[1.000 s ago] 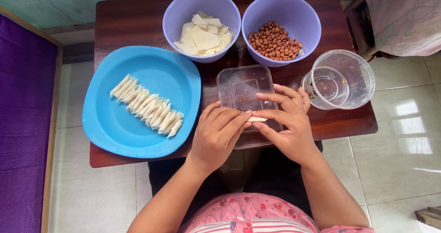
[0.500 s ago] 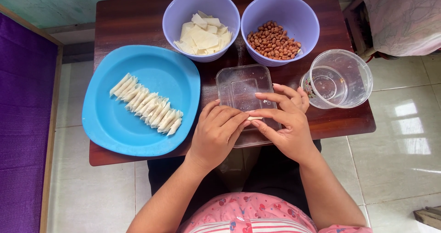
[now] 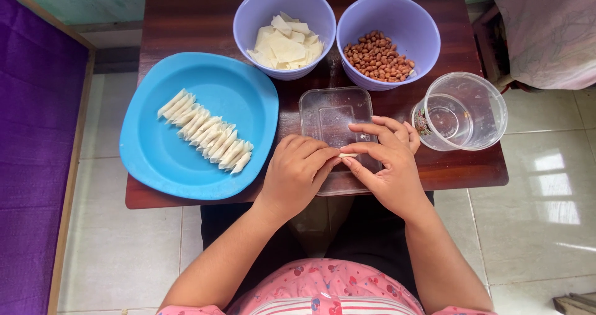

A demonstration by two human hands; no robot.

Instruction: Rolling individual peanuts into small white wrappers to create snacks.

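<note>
A small pale pastry roll [image 3: 347,155] is pinched between the fingertips of both hands over a clear rectangular container [image 3: 329,113].

The roll is gripped at one end by the left hand [image 3: 297,175] and at the other by the right hand [image 3: 388,166], both with fingers curled in a pinch, just above the near edge of the container, which is set on a dark wooden table [image 3: 186,23]. To the left, a blue plate [image 3: 155,160] is seen with a slanted row of finished rolls [image 3: 206,132] laid side by side. At the far edge, a lilac bowl of pale wrapper pieces [image 3: 284,42] is placed beside a lilac bowl of peanuts [image 3: 380,57]. A clear round tub [image 3: 481,113] is stood at the right, near the right hand.
</note>
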